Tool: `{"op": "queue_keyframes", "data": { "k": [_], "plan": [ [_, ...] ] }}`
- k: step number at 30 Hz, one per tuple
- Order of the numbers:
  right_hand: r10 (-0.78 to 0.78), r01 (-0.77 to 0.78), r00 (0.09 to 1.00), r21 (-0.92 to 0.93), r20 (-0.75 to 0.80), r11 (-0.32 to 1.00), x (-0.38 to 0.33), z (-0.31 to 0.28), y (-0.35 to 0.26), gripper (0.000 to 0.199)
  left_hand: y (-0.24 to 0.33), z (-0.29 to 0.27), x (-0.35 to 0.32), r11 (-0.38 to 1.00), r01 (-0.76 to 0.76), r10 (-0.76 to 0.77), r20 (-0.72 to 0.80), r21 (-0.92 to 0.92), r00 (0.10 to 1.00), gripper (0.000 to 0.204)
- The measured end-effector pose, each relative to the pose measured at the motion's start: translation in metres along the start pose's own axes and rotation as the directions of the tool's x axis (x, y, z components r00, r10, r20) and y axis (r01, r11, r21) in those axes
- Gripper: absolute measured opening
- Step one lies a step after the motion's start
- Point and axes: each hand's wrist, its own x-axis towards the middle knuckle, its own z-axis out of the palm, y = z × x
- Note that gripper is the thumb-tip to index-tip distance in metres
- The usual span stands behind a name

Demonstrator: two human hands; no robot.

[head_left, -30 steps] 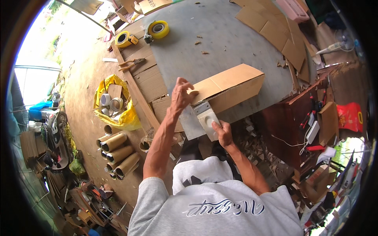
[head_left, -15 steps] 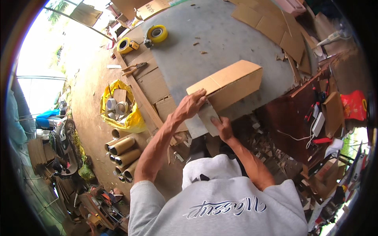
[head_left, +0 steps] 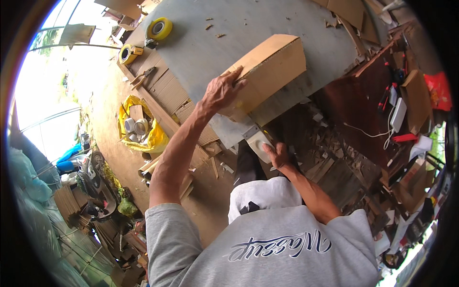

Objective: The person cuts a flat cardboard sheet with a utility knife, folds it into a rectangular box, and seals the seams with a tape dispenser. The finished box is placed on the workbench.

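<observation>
A closed, long cardboard box (head_left: 273,76) lies slantwise on the grey tabletop (head_left: 196,52), close to its near edge. Across the box's left end lies my left hand (head_left: 222,93), its fingers stretched out over the upper edge. My right hand (head_left: 279,155) grips a pale, flat tool (head_left: 259,145) with a grey metal front edge, just beyond the table's near edge. The tool's exact kind is unclear. Its front points at the near left corner of the box; whether the two touch, I cannot tell.
Tape rolls (head_left: 159,28), pliers (head_left: 143,78) and cardboard sheets (head_left: 167,91) lie at the left. A yellow bag (head_left: 155,136) with more rolls stands on the floor. Scraps (head_left: 330,160) litter the ground at right, beside a dark red surface (head_left: 356,117) with a white power strip (head_left: 398,115).
The whole view has shifted, so the table sits higher in it. My right hand has drawn the pale tool back toward me from the box. My left hand stays on the box's left end.
</observation>
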Motion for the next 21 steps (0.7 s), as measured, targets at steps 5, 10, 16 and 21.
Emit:
{"op": "queue_keyframes", "data": {
  "k": [5,10,16,21],
  "plan": [
    [0.115,-0.114,0.993,-0.03,0.011,0.993,-0.031,-0.016,0.036,0.05,0.008,-0.013,0.008,0.999,0.04,-0.042,0.099,0.021,0.994,0.059],
    [0.094,-0.095,0.996,-0.068,-0.007,0.993,-0.015,-0.018,0.015,0.051,-0.001,-0.03,0.019,0.996,0.082,-0.078,0.136,-0.023,0.988,0.055],
    [0.148,-0.147,0.988,-0.018,0.041,0.989,0.01,-0.006,-0.031,0.049,-0.019,-0.066,0.038,0.967,0.095,-0.056,0.167,-0.237,0.984,0.049],
    [0.095,-0.094,0.994,-0.032,0.054,0.995,0.05,0.009,-0.051,0.047,-0.037,-0.1,0.055,0.942,0.164,-0.104,0.208,-0.293,0.973,0.058]
  ]
}}
